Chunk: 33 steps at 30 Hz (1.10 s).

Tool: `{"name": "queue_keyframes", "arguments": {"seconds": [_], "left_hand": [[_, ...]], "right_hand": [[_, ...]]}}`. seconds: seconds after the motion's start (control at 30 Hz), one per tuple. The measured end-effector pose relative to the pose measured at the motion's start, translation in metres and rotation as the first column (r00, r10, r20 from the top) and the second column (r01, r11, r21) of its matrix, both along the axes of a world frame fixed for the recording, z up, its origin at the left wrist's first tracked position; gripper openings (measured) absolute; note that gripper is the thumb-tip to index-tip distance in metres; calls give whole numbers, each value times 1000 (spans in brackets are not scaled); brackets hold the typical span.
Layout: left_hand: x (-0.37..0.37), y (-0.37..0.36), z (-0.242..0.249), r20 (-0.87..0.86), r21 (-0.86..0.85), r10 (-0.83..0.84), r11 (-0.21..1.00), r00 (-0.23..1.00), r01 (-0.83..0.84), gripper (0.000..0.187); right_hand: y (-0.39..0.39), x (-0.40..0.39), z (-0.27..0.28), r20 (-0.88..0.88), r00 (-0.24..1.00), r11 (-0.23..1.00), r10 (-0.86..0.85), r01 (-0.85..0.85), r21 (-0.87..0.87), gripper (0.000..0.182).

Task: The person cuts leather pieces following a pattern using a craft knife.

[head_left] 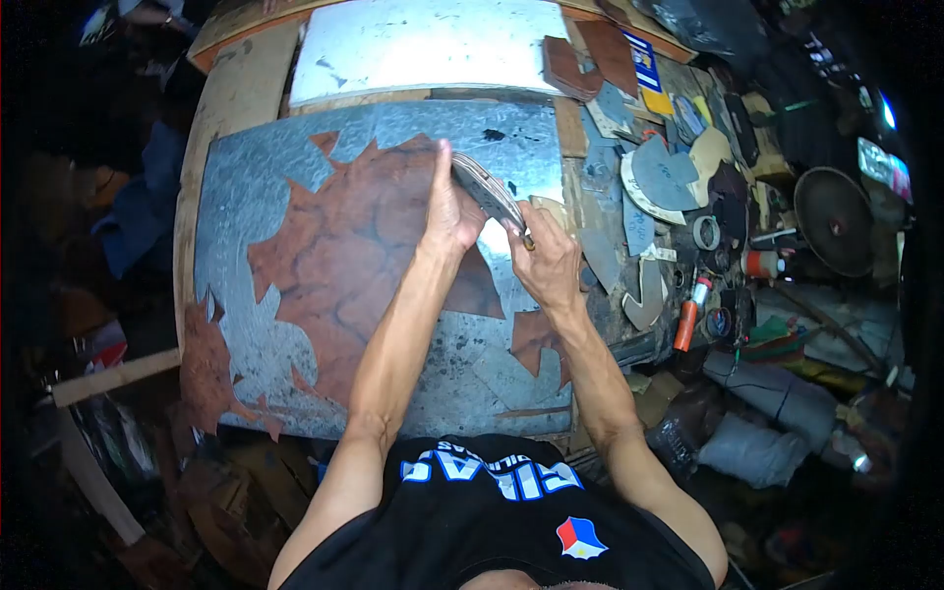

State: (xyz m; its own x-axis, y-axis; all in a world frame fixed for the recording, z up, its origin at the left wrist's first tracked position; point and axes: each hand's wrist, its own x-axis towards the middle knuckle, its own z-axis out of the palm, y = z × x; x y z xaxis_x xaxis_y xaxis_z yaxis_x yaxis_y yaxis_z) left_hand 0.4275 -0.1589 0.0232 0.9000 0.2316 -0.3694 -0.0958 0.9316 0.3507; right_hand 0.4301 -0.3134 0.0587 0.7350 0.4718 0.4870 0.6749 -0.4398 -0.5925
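Note:
A stack of thin curved pieces [484,187], dark grey with pale layered edges, is held on edge above the metal-topped table [241,172]. My left hand [452,218] grips its left side, thumb stretched along the upper end. At the lower right end, the fingers of my right hand [547,258] are closed around the stack. A small dark tip shows under those fingers; I cannot make out what it is. Beneath my hands lies a large brown leather hide [339,236] with jagged cut edges.
A white board [423,49] lies at the table's far side. Brown leather pieces [570,71] sit at the back right. Grey cut patterns [661,175], a tape roll [706,232], an orange bottle [691,317] and a round dark disc [833,222] crowd the right. Leather scraps [208,369] lie front left.

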Motion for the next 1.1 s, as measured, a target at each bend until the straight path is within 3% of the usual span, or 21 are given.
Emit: {"name": "queue_keyframes", "arguments": {"seconds": [0.07,0.1,0.17,0.23,0.3,0.33,0.5,0.57,0.87,1.1], "left_hand": [[-3,7,-4,-130,36,-57,997,990,62,55],[-7,10,-5,-137,33,-42,998,990,47,55],[-15,13,-3,-196,90,-62,993,979,80,50],[-22,16,3,-229,102,-33,993,973,58,49],[-27,19,3,-209,146,-116,978,971,148,47],[-29,18,4,-210,159,-116,976,971,151,44],[-32,18,5,-201,168,-130,972,971,165,42],[-33,19,5,-187,167,-129,973,974,161,42],[-34,19,12,-142,145,-169,971,975,189,37],[-31,17,11,-104,166,-157,971,982,173,28]], "right_hand": [[3,-18,11,-99,994,986,-37,20,-167,26],[5,-21,7,-107,994,985,-21,3,-170,26],[4,-28,-3,-54,996,994,67,-71,-83,32],[1,-30,-1,-138,984,990,111,-122,-73,36],[4,-28,1,-338,920,978,198,-162,134,38],[3,-30,5,-577,794,976,191,-90,199,37],[8,-30,19,-630,747,972,213,-97,214,32],[9,-32,24,-758,630,981,167,-30,191,31],[6,-32,20,-792,583,972,184,9,233,31],[5,-32,22,-762,621,974,184,-9,228,30]]}}
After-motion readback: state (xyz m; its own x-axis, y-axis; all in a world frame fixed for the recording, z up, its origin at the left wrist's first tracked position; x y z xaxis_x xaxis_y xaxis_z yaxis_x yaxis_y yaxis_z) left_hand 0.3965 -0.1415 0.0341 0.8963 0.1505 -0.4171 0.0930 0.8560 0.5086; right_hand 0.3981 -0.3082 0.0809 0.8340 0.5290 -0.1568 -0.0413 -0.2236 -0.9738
